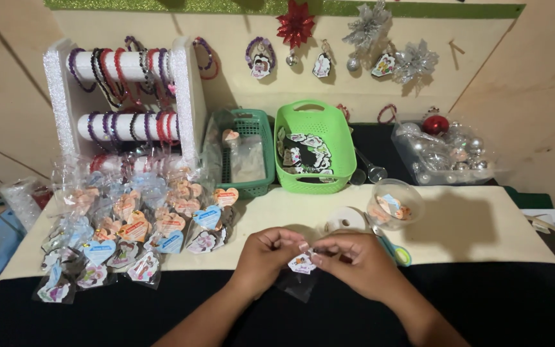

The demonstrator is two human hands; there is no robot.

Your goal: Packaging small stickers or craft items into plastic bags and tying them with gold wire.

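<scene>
- Keychain charm [302, 262], a small white printed piece with an irregular outline, sits pinched between the fingertips of both hands, low in the middle of the view, above the black cloth [496, 302] at the near edge of the cream board [470, 231]
- left hand [266, 252] closes on the charm's left side, fingers curled in tight; right hand [354, 257] closes on its right side, thumb and forefinger meeting at the charm's upper edge
- charm faces up toward the camera, its printed side showing; it is too small and compact to tell a long axis
- clear plastic sleeve [297, 286] hangs just below the charm, touching the hands from beneath; whether either hand grips it cannot be told
- white tape roll [345, 220] lies on the board just beyond the hands; a clear round cup [395, 204] with small pieces stands to its right
- packaged charms [130, 234] in clear bags lie heaped to the left of the left hand
- green basket [309, 148] and darker teal basket [246, 153] stand side by side behind; a white bracelet stand [123, 96] rises at the back left
</scene>
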